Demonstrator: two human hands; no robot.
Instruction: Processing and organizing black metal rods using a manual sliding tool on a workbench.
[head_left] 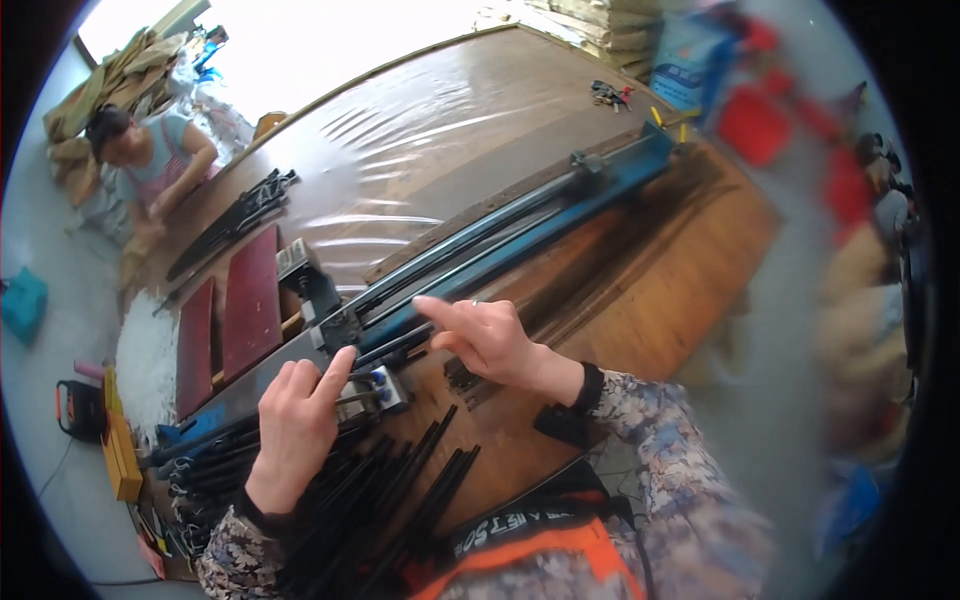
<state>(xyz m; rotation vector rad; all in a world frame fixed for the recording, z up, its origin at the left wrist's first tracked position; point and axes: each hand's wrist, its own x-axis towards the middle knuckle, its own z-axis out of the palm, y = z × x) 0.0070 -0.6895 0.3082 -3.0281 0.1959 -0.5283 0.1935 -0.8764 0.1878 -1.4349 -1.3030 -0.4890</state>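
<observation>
1. Black rods [385,480] lie heaped nearest the body; judging by that heap, much seems left to do.
2. Left hand [298,430]: forefinger stretched toward the near end of the blue rail [540,238], other fingers curled; whether this grip pinches anything, I cannot tell (the thumb is hidden).
3. Right hand [492,345]: the grip is parted, forefinger extended over the rail, with nothing clearly held.
4. Blue rail: it lies across the wooden table [680,300], beyond the rods; work there looks unfinished.
5. Farther left, a dark bundle [235,225] lies near a co-worker [165,160]; whether it is finished, I cannot tell.
</observation>
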